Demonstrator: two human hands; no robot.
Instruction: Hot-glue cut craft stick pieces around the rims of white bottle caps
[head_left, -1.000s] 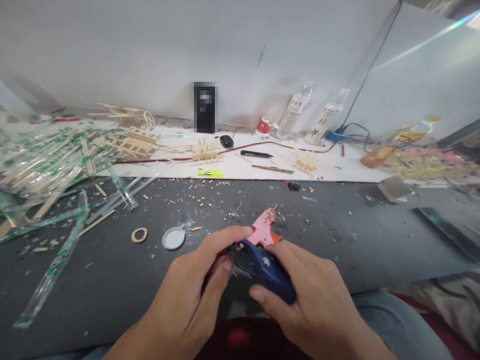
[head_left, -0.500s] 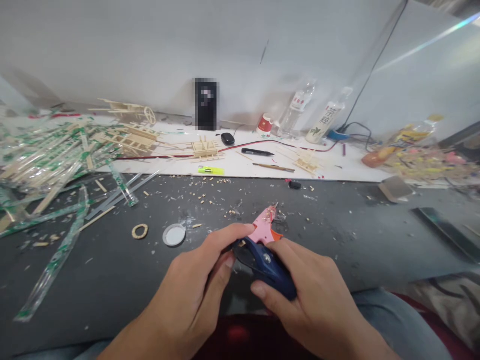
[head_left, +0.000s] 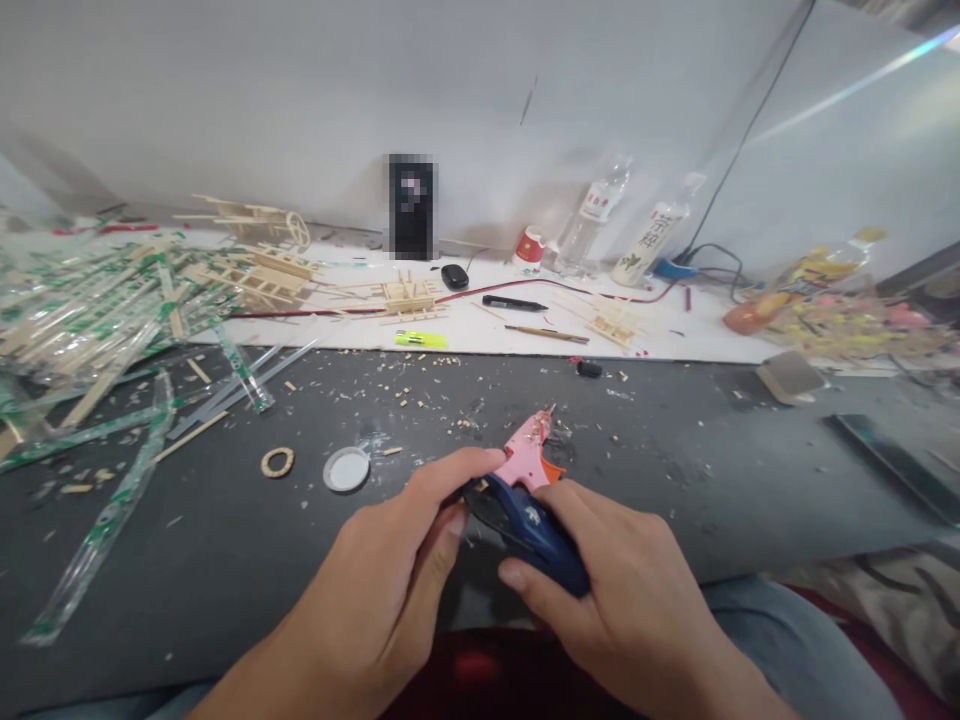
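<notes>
My right hand [head_left: 611, 575] is wrapped round a dark blue, stapler-shaped hand tool [head_left: 551, 545] with a black front end. Facing it, my left hand [head_left: 405, 555] is closed at the tool's front end, thumb below and index finger stretched over the top. A sliver of a pale wooden piece [head_left: 480, 486] shows between the left fingers and the tool; most of it is hidden. Just beyond the tool a pink hot glue gun [head_left: 526, 452] with an orange trigger lies on the dark table. I cannot tell whether the tool touches it.
A wooden ring [head_left: 277, 462] and a white round lid [head_left: 346, 469] lie left of my hands. Wrapped wooden sticks [head_left: 112, 320] are heaped at the left. Small wooden models [head_left: 409, 297], a black pen [head_left: 514, 303], a highlighter [head_left: 421, 340] and bottles [head_left: 598, 215] stand along the back.
Both hands and the blue tool keep almost the same pose. The whole view has shifted very slightly.
</notes>
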